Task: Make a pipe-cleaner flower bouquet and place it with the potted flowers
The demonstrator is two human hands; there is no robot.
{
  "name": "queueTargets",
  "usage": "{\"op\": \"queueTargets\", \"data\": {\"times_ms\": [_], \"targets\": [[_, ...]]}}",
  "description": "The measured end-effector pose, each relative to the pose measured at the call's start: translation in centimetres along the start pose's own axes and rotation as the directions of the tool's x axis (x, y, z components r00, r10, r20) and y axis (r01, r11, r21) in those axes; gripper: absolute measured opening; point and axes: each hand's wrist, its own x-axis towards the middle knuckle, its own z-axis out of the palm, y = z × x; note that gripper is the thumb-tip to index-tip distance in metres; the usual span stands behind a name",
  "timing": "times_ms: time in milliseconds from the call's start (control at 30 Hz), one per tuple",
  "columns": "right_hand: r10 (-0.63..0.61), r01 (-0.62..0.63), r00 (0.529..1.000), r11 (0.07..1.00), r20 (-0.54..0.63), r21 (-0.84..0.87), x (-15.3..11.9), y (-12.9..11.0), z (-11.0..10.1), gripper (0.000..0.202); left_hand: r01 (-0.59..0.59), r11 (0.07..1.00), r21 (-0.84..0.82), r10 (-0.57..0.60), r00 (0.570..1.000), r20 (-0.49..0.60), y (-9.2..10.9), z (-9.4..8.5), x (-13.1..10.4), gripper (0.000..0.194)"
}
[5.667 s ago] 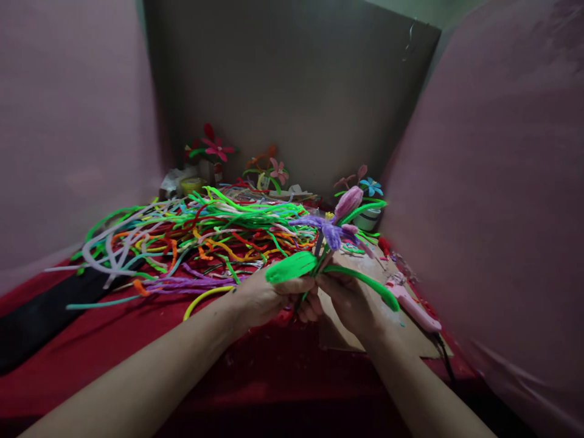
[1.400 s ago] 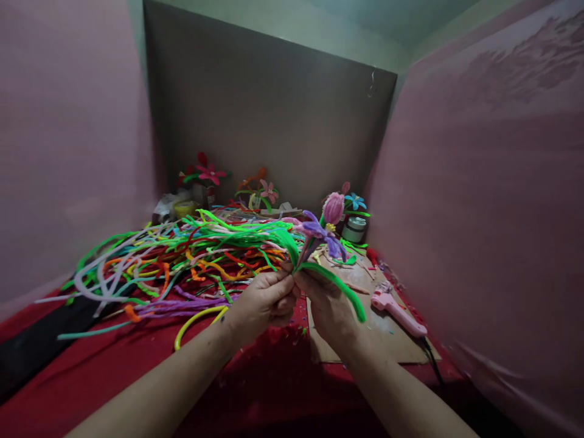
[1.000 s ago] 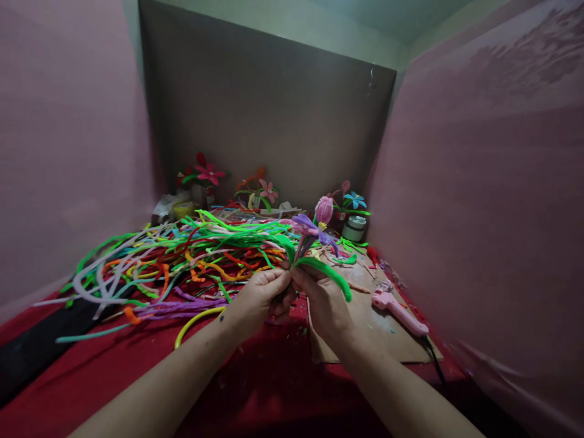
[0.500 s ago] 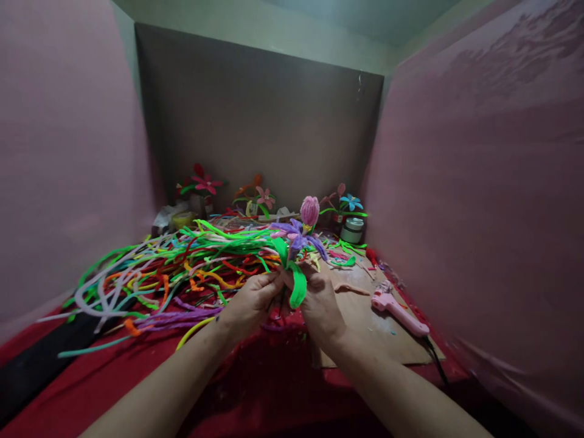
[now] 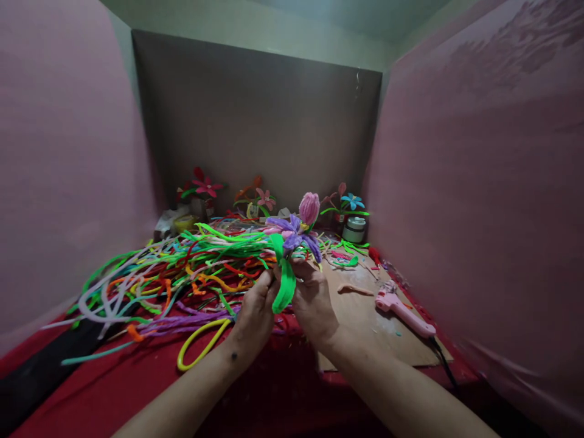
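Between my two hands stands a pipe-cleaner flower bunch, with a purple open flower (image 5: 298, 236), a pink bud (image 5: 309, 208) above it and bright green leaves (image 5: 285, 285) hanging over the front. My left hand (image 5: 258, 310) is closed around the lower stem from the left. From the right, my right hand (image 5: 314, 301) pinches the same stem just below the purple petals. The fingertips of both hands are partly hidden behind the green leaf and the stem.
Loose pipe cleaners (image 5: 182, 274) in many colours pile up at left. A pink glue gun (image 5: 404, 313) lies on a cardboard sheet (image 5: 351, 334) at right. Finished flowers (image 5: 207, 185) and a lidded jar (image 5: 354, 230) stand at the back. Pink side walls (image 5: 483, 213) flank the red-covered table.
The flower bunch has turned, so the green leaf hangs further left and the purple petals sit slightly left. My left hand has shifted a little and become more upright beside the stem.
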Motion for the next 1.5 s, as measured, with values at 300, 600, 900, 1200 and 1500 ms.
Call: {"op": "queueTargets", "data": {"times_ms": [300, 600, 900, 1200, 1500], "targets": [[0.135, -0.142, 0.987, 0.986, 0.082, 0.089, 0.1, -2.0, 0.5, 0.012, 0.063, 0.987, -0.151, -0.049, 0.994, 0.099, 2.1, -0.4, -0.5, 0.030], [0.202, -0.218, 0.938, 0.976, 0.280, 0.025, 0.3, -2.9, -1.0, 0.012, 0.248, 0.871, -0.425, -0.151, 0.957, 0.249, 3.0, -0.8, -0.5, 0.031], [0.178, -0.229, 0.884, 0.971, 0.432, 0.067, 1.1, -1.0, -2.1, 0.013, 0.331, 0.820, -0.466, -0.102, 0.887, 0.450, 1.8, -1.2, -0.7, 0.029], [0.160, -0.171, 0.967, 0.984, 0.197, 0.042, -0.5, -1.0, -1.1, 0.033, 0.189, 0.967, -0.168, -0.117, 0.923, 0.366, 2.2, -1.0, -0.1, 0.030], [0.124, -0.116, 0.977, 0.992, 0.174, -0.057, 1.0, 0.2, -1.4, 0.021, 0.084, 0.982, -0.168, -0.063, 0.990, 0.124, 1.8, -0.2, 0.0, 0.027]]}}
